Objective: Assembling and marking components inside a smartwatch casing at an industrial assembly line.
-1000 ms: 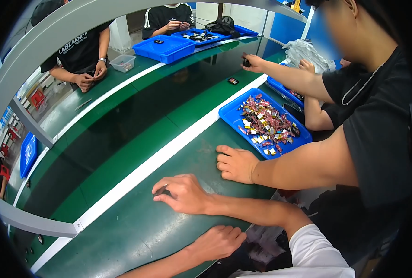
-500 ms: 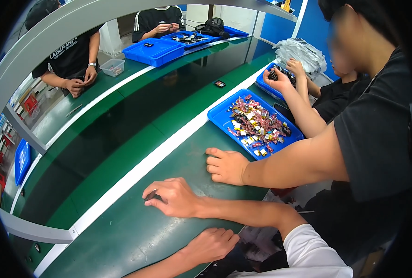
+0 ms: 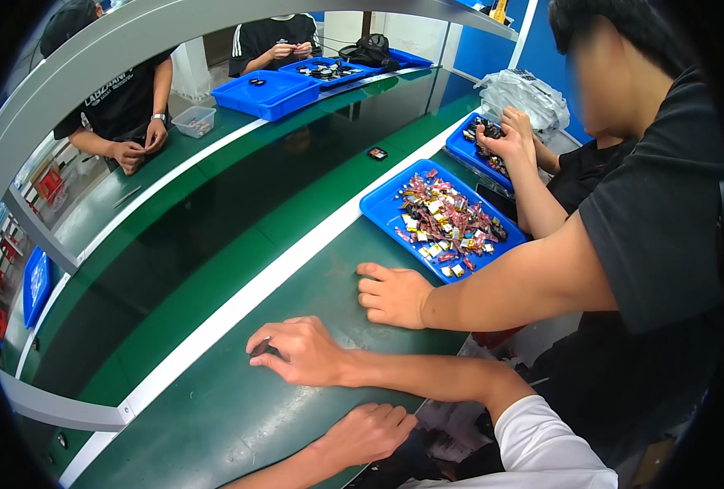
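My right hand is above the green bench top, near the middle, with the thumb and fingers closed on a small dark rounded piece. Most of that piece is hidden by the fingers. Closer to me, my left hand lies palm down at the bench's near edge, its fingers curled together; whatever may be under them is out of sight. The two hands are apart. Beyond my right hand, a standing co-worker's hand leans on the bench.
A blue tray heaped with small pink, white and yellow parts stands beyond that hand. Another blue tray holds dark pieces under a co-worker's hands. A small dark device lies on the dark belt. A curved grey frame arches at left.
The whole view has shifted slightly. At the far right tray, a co-worker's hands have parted a little and uncovered more dark pieces. My hands keep their pose.
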`<state>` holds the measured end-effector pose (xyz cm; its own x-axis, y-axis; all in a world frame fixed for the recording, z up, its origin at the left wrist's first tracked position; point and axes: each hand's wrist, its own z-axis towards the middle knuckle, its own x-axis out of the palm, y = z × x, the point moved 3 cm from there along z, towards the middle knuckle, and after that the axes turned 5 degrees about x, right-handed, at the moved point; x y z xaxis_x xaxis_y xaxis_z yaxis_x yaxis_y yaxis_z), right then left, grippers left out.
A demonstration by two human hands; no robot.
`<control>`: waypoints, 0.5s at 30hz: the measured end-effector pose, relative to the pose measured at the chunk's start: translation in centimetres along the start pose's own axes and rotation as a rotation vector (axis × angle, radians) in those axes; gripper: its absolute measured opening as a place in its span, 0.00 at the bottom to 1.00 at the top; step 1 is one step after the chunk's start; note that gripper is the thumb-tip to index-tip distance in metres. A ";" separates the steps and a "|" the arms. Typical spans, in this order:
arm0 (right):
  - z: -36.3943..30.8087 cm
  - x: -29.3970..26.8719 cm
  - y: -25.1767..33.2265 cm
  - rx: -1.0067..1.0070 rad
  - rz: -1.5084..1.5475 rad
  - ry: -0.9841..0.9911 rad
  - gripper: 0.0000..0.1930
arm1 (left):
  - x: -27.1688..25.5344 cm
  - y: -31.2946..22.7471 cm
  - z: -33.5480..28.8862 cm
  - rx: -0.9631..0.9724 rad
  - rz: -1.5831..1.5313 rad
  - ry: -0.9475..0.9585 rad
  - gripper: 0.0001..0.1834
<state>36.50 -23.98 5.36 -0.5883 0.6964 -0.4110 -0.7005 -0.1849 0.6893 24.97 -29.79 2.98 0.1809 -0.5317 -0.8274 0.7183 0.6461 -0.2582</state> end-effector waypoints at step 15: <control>0.0 -0.2 0.1 0.006 0.001 -0.007 0.07 | -0.2 0.1 0.1 0.010 -0.001 0.025 0.08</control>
<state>36.50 -24.13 5.48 -0.5861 0.7013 -0.4058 -0.6975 -0.1819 0.6931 25.06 -29.72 3.19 0.1636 -0.5185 -0.8393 0.7254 0.6398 -0.2539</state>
